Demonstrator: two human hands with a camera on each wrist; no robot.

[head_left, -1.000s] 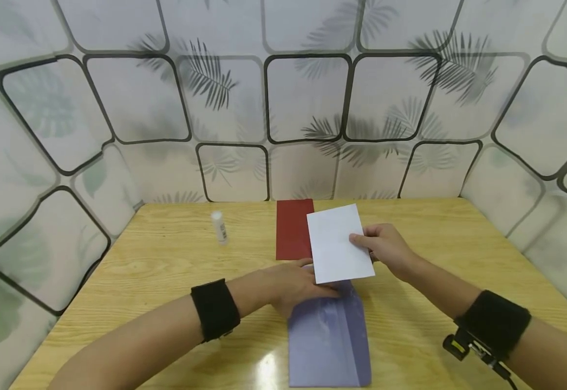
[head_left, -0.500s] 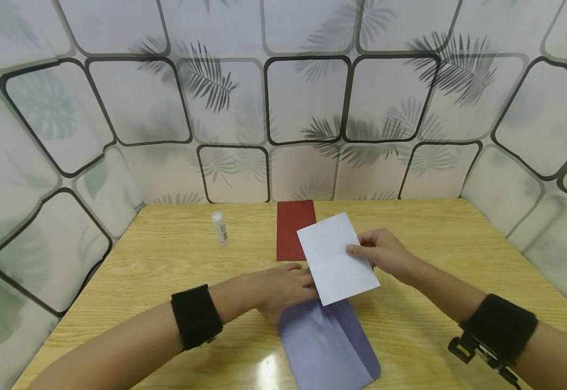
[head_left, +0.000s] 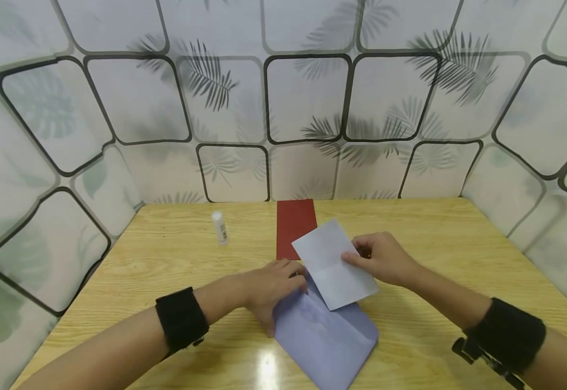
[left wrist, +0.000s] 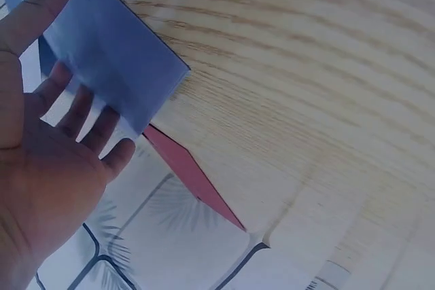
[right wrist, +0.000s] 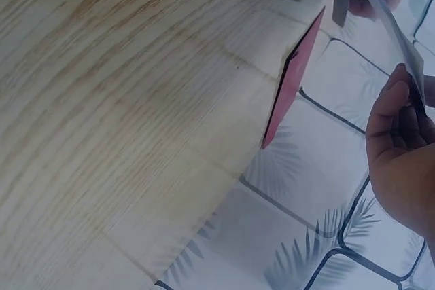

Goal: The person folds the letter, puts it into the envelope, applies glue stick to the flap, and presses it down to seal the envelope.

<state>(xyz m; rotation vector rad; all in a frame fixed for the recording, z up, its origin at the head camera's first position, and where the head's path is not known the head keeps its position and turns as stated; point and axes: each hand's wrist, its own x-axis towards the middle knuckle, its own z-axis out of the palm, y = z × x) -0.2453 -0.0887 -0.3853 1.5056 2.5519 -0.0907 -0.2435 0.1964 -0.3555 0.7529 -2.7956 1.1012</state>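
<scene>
My left hand [head_left: 271, 287] holds a lavender envelope [head_left: 324, 341] by its upper left corner, the thumb along the left edge and the fingers at the top. The envelope lies slanted, its flap unfolded toward the upper right. Between right thumb and fingers, my right hand [head_left: 383, 257] pinches a white sheet of paper [head_left: 329, 265] with a faint crease. The sheet's lower corner overlaps the envelope's flap. In the left wrist view, the envelope [left wrist: 122, 52] shows behind the spread fingertips. The right wrist view catches the sheet [right wrist: 391, 18] edge-on.
A flat red card or envelope [head_left: 293, 227] lies at the back of the wooden table [head_left: 166, 260], partly behind the paper. To its left stands a small white capped tube [head_left: 219, 227]. A patterned curtain [head_left: 307, 97] surrounds the table's back and sides.
The envelope has turned, its lower end swinging to the right. The left hand has shifted left to its corner. The right hand has lowered and tilted the paper toward the flap.
</scene>
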